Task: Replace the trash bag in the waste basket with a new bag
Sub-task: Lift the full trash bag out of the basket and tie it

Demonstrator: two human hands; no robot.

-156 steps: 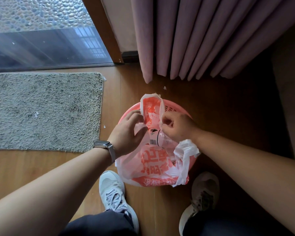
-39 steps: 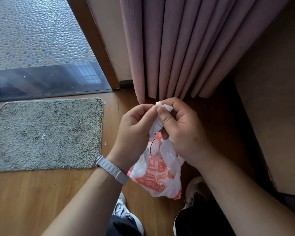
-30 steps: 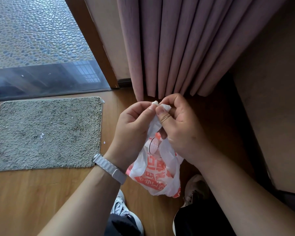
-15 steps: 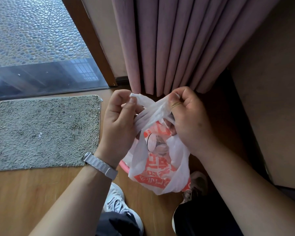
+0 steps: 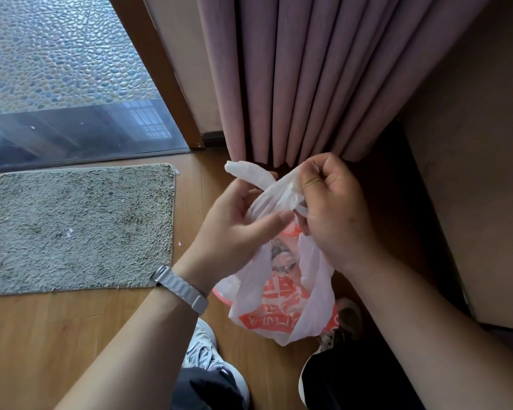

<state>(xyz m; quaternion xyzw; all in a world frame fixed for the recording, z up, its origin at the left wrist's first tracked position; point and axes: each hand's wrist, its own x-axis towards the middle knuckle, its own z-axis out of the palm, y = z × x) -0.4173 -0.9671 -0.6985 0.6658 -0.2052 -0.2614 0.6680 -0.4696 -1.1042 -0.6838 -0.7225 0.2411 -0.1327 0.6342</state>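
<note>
A white trash bag with red-orange print (image 5: 279, 306) hangs in the air, with rubbish showing through its open top. My left hand (image 5: 234, 229) pinches one white handle strip, whose loose end sticks out up and to the left. My right hand (image 5: 332, 208) grips the other handle; the two strips cross between my hands. Only a pink sliver of the waste basket's rim (image 5: 223, 298) shows under the bag; the bag hides everything else of the basket.
A grey shaggy mat (image 5: 77, 229) lies on the wooden floor to the left. Pink curtains (image 5: 308, 75) hang just behind my hands, with a glass door (image 5: 71, 131) at the left and a brown wall (image 5: 471, 173) at the right. My shoes (image 5: 208, 359) stand below the bag.
The bag has been lifted up out of the basket. In the last second my hands drew apart with one handle each, and the strips now cross between them.
</note>
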